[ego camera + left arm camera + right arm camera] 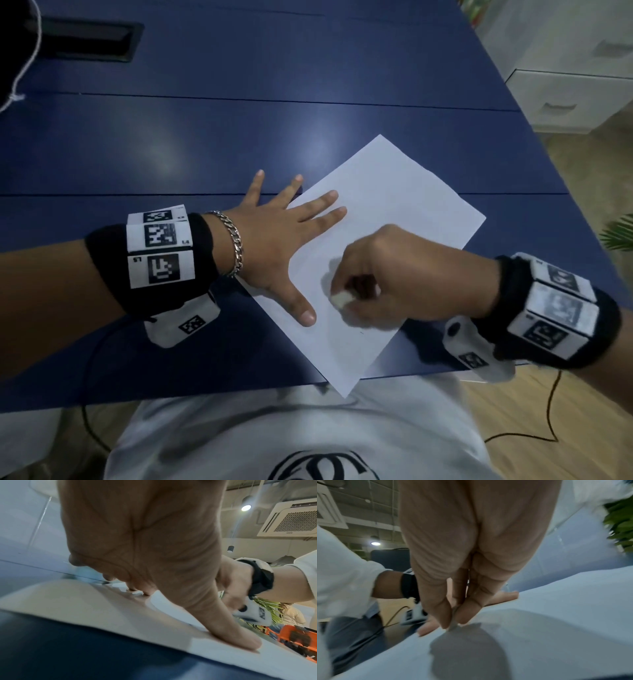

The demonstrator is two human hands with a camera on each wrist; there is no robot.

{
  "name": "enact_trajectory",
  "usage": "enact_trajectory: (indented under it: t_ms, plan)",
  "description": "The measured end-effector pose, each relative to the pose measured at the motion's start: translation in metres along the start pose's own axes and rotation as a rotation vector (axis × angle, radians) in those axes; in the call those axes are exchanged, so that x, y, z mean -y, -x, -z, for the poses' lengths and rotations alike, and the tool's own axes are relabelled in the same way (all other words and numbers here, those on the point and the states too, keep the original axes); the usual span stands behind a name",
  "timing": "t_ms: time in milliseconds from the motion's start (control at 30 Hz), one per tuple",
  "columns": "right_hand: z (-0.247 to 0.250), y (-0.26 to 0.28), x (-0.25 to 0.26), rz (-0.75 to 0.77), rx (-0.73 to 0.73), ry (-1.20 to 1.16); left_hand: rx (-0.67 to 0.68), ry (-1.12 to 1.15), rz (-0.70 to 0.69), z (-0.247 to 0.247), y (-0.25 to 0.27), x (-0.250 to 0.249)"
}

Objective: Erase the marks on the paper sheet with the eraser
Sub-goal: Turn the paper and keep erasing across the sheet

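Note:
A white paper sheet (383, 219) lies at an angle on the blue table (239, 137), its near corner hanging over the front edge. My left hand (287, 240) lies flat with fingers spread, thumb and two fingers pressing the sheet's left side (120, 612). My right hand (376, 284) pinches a small white eraser (340, 298) against the paper near the sheet's middle. In the right wrist view the fingers (447, 612) close around the eraser's tip (453, 624), which touches the sheet (556, 628). One tiny dark speck (362, 332) shows on the paper below the eraser.
A black rectangular slot (85, 41) sits in the table at the far left. White drawers (565, 96) stand beyond the table's right edge. A black cable (513, 435) runs across the wooden floor on the right.

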State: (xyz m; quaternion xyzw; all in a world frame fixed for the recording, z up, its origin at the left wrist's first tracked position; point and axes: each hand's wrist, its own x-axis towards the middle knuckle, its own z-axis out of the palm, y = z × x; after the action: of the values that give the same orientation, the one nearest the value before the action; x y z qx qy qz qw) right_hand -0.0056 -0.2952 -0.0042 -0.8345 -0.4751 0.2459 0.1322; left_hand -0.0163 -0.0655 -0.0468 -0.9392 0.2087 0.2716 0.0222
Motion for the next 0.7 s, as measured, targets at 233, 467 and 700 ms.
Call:
enact_trajectory:
  t_ms: [233, 467, 700]
  plan:
    - [0.019, -0.028, -0.029, -0.065, -0.211, 0.167, -0.012, 0.014, -0.005, -0.001, -0.001, -0.001]
    - [0.022, -0.024, -0.015, -0.007, 0.015, 0.097, 0.011, 0.012, 0.019, 0.002, -0.002, -0.002]
    - [0.005, -0.023, 0.0, 0.096, 0.001, 0.12, 0.006, 0.0, 0.029, 0.0, -0.003, -0.001]
